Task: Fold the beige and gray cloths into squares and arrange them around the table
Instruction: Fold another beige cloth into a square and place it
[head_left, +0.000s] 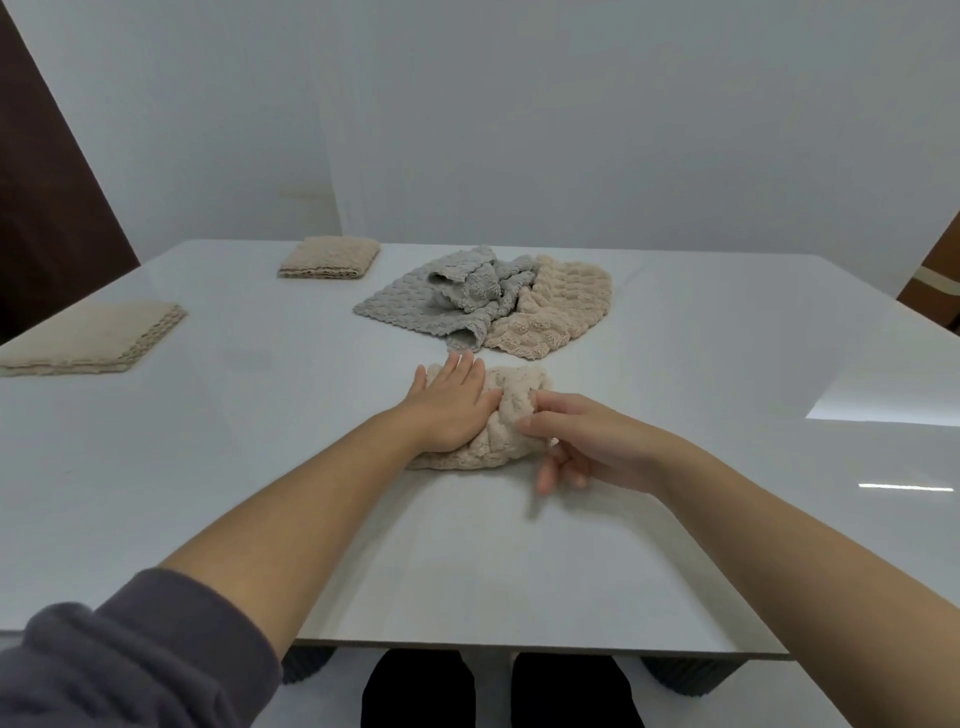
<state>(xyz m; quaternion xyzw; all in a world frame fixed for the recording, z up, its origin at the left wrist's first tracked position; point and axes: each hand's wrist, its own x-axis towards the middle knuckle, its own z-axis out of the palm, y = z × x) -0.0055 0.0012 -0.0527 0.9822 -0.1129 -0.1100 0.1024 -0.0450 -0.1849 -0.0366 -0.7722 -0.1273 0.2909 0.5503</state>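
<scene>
The beige cloth (511, 400) being worked lies half-folded and bunched on the white table (234, 467), in the middle of its near half, straight ahead of the person and between the two hands. The left hand (449, 402) lies flat on the cloth's left part, fingers straight and pointing toward the far edge, pressing it down. The right hand (576, 441) comes in from the right and pinches the raised right edge between thumb and forefinger, while its other fingers hang loosely toward the tabletop. The free edge therefore lies to the right of the pinning palm. The fold will most likely travel from right to left, with the left hand as anchor and the right hand nearer the loose edge. The cloth is too crumpled to tell its long axis. Just beyond the left fingertips, a gray cloth (447, 301) and a loose beige cloth (558, 306) lie in a heap, touching each other. A folded beige square (332, 257) sits at the far left, and a second folded square (96, 338) sits by the left edge.
</scene>
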